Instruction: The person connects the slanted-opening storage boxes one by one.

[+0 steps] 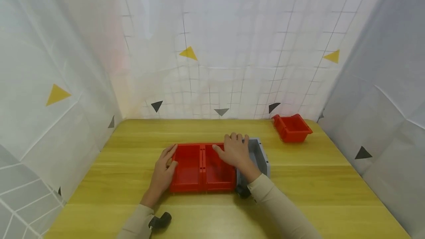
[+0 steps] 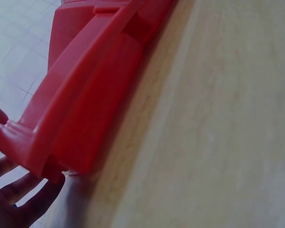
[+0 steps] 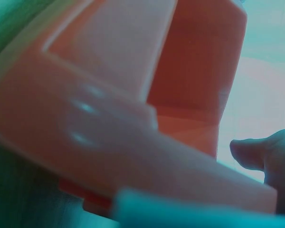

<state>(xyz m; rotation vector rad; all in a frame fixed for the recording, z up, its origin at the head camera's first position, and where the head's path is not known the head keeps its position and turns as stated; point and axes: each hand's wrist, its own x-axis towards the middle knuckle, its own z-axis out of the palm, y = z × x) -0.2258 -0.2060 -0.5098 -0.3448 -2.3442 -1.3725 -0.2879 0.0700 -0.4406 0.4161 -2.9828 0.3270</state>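
Note:
Two red bins stand side by side on the table, a left red bin (image 1: 186,170) and a middle red bin (image 1: 219,174). Against the middle one's right side stands a grey bin (image 1: 263,158). My left hand (image 1: 162,172) grips the outer wall of the left red bin; in the left wrist view its fingers (image 2: 40,197) lie along the wall's outside. My right hand (image 1: 236,153) rests over the join between the middle red bin and the grey bin, fingers toward the far edge. Its thumb (image 3: 251,153) is spread out in the right wrist view.
A smaller-looking red bin (image 1: 293,128) sits apart at the table's back right. The wooden table (image 1: 132,150) meets white sheet walls (image 1: 216,47) at the back and sides. Dark wrist devices (image 1: 161,220) hang at both sleeves.

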